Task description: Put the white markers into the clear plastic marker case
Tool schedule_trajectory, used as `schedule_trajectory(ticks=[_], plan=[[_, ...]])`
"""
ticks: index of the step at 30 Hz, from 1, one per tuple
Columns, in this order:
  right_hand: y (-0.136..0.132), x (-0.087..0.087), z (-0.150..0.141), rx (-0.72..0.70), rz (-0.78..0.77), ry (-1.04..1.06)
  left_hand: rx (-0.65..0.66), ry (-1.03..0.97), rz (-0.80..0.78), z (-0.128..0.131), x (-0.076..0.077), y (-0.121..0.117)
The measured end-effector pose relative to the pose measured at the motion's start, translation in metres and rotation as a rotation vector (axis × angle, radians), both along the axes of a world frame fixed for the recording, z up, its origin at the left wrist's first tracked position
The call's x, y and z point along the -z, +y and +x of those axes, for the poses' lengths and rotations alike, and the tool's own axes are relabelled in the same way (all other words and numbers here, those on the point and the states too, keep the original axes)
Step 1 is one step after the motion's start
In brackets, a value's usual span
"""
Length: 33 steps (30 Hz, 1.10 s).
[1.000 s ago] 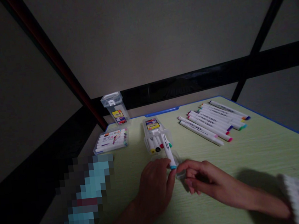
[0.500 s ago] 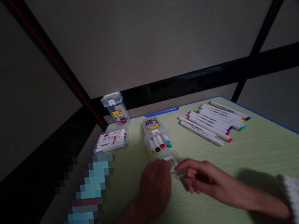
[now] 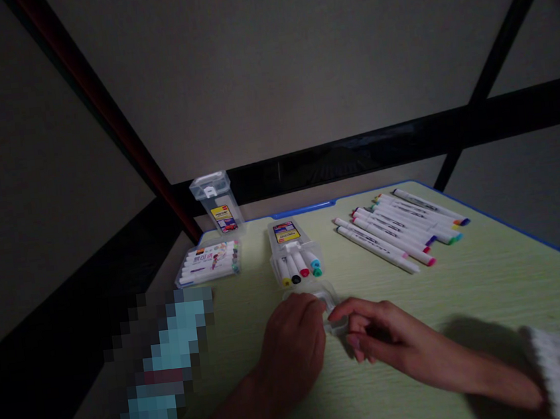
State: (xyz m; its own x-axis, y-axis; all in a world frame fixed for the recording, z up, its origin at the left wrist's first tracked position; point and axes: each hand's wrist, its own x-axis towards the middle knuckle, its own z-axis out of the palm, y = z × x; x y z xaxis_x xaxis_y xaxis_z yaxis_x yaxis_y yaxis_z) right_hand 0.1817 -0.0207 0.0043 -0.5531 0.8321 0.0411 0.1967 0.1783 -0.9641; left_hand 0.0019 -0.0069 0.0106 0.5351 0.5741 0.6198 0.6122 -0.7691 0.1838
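A clear plastic marker case (image 3: 292, 241) lies on the table with its mouth towards me. Several white markers (image 3: 304, 263) with yellow, black, red, blue and green ends show in it. In front of that mouth is a clear plastic lid (image 3: 331, 292), partly covered by my hands. My left hand (image 3: 293, 338) is closed over the lid's left and near part, its fingertips hidden. At the lid's right edge is my right hand (image 3: 380, 329), its index finger stretched towards the lid and its other fingers bent but apart. Whether that fingertip touches the lid I cannot tell.
Loose white markers (image 3: 387, 228) with coloured ends lie at the right of the green table (image 3: 469, 296). An upright clear case (image 3: 219, 206) stands at the back left. Before it lies a flat marker pack (image 3: 209, 263). A blurred-out patch (image 3: 175, 354) covers the left edge.
My left hand has shifted slightly right and away from me over the lid. My right hand has hardly moved, and the markers and cases stay in place.
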Motion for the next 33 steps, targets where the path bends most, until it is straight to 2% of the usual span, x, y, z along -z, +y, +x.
schedule_trajectory(ticks=[6,13,33], plan=[[0.0006,-0.0023,-0.0007,-0.003,0.019,-0.017,0.000,0.073,0.000,-0.0008,-0.0038,0.0006],[0.0008,-0.0020,-0.0017,-0.006,-0.001,-0.010,-0.016,0.212,-0.026,-0.0037,0.0012,0.0059],[0.0003,-0.0045,-0.0018,-0.003,0.035,-0.030,-0.008,0.298,-0.007,-0.0011,-0.0011,0.0064]])
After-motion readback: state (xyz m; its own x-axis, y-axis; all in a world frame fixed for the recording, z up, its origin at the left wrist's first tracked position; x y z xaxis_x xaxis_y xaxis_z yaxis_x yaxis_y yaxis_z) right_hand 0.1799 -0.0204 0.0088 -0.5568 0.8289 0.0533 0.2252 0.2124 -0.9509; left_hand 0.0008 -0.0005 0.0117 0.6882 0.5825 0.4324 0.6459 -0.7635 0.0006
